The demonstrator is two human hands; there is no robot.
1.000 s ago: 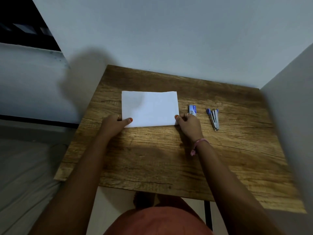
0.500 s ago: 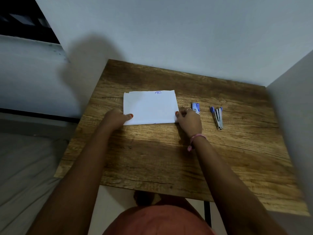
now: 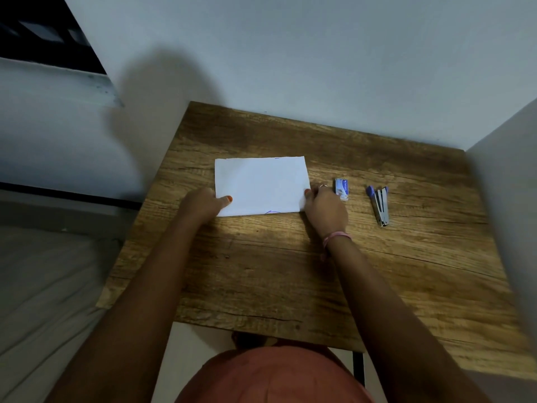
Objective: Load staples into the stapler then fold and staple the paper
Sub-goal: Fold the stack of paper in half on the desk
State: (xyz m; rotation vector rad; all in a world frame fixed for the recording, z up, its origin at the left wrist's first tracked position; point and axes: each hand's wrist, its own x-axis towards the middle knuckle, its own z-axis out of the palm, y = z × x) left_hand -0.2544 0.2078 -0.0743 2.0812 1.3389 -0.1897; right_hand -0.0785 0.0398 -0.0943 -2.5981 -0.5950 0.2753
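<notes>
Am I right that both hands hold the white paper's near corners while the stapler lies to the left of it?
Not quite: the head view shows the stapler lying to the right of the paper, beyond the small staple box. The rest holds: the left hand and right hand pinch the paper's near corners.

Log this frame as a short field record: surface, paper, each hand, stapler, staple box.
surface: wooden table against a pale wall
paper: white sheet flat on the table, faint blue pen marks at its far and near edges
left hand: pinches the paper's near left corner, thumb on top
right hand: pinches the near right corner
staple box: small and blue, just right of the right hand, untouched
stapler: blue and metal, lying furthest right, untouched
</notes>
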